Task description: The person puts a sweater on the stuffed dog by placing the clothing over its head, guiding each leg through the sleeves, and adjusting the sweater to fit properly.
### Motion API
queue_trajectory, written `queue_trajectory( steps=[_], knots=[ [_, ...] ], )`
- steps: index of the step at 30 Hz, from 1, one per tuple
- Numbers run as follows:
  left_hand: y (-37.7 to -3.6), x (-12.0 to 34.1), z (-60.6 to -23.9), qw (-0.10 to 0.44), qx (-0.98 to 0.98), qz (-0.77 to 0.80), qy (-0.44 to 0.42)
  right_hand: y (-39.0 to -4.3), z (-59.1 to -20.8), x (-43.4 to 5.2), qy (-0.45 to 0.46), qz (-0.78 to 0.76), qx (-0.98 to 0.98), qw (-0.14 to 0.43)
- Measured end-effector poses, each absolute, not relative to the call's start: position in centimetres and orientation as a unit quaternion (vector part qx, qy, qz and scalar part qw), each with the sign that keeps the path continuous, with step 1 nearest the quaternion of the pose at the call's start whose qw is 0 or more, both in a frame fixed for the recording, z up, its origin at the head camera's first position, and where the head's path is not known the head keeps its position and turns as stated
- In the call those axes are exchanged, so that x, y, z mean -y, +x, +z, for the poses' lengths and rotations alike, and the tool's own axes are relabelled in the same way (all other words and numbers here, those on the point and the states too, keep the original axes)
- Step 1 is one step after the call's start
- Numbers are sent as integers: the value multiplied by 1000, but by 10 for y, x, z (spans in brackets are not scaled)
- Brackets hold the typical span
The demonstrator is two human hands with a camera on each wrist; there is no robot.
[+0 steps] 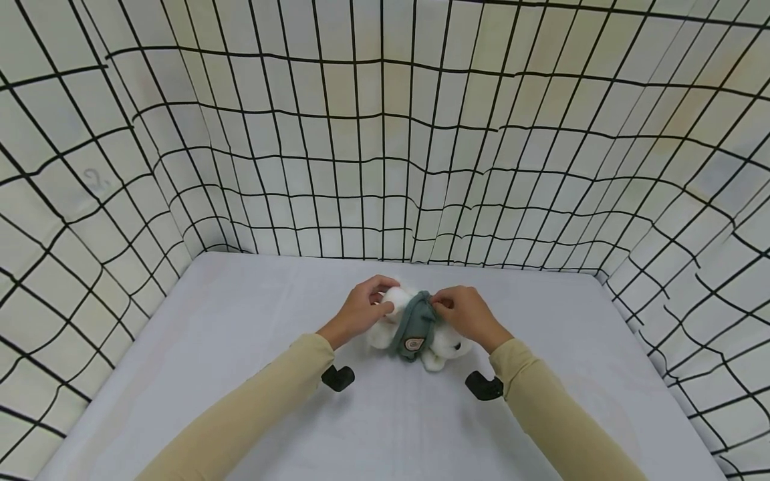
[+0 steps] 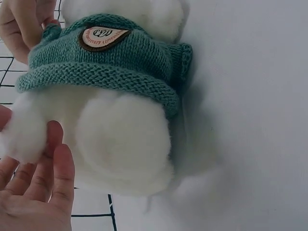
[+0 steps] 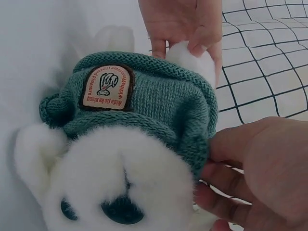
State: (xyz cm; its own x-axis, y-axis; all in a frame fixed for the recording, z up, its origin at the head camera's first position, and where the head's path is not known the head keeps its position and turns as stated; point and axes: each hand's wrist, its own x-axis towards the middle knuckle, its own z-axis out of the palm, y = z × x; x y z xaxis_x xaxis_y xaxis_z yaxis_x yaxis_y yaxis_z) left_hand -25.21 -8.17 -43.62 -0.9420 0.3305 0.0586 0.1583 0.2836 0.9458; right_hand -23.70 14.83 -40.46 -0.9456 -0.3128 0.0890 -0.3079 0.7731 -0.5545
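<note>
Sleeves: two beige sleeves (image 1: pixel 252 401) reach in from the near edge of the pale grey bench (image 1: pixel 180 347).
Toy: a fluffy white plush animal (image 1: pixel 442 344) in a teal knitted sweater (image 1: pixel 415 324) lies mid-bench.
Left hand (image 1: pixel 359 310): at the toy's left, grip closed on a white plush limb.
Right hand (image 1: pixel 469 315): at the toy's right, grip pinching the sweater's edge.
Backdrop: black-gridded white sheet (image 1: pixel 385 133) beyond the toy.

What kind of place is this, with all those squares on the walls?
Probably a small recording booth, not a home. White sheet walls with a black grid close in a plain pale grey table on three sides, and only a white plush toy in a green knitted sweater lies there.
</note>
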Motion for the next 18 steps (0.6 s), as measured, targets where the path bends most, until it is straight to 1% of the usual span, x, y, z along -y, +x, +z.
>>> queue_trajectory(
  steps=[3, 9, 13, 16, 18],
  knots=[
    [-252, 83, -436, 76, -798, 580, 148, -236, -405, -146, -163, -281, -946, 2],
    [-254, 84, -437, 82, -800, 577, 144, -237, -411, -140, -155, -290, -944, -38],
    [-254, 84, -436, 85, -798, 576, 152, -236, -412, -137, -174, -311, -933, -57],
    [-254, 84, -436, 82, -795, 579, 161, -235, -412, -135, -183, -317, -929, -61],
    [-254, 85, -436, 81, -791, 583, 164, -235, -412, -135, -173, -313, -932, -58]
  ],
)
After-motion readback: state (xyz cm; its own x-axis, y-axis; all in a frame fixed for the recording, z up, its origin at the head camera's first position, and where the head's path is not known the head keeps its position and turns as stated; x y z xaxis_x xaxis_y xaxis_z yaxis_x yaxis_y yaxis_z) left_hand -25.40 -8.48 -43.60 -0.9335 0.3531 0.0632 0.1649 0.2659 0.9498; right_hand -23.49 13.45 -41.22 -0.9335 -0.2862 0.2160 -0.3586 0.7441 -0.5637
